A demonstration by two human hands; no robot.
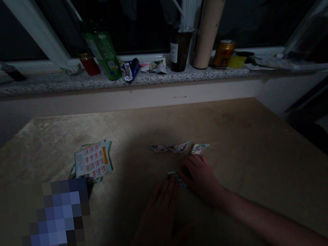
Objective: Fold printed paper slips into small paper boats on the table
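On the table in front of me lies a small folded paper strip [180, 180], green and white where it shows. My left hand [161, 206] is laid on its left side, fingers stretched and close together, covering part of it. Touching its right edge is the thumb side of my right hand [203, 178], palm down with fingers spread and slightly bent. The right fingertips reach the near edge of a folded paper piece [200, 148] with a coloured print. Just left of that piece lie more folded paper pieces [170, 148], shaped like pointed wings.
A stack of printed cards [93, 160] lies at left, above a pixelated area. Behind the wooden table [226, 118], a speckled sill [146, 81] holds a green bottle [103, 54], a dark cup [179, 52] with a straw, a tall tube [211, 24] and an orange can [224, 54].
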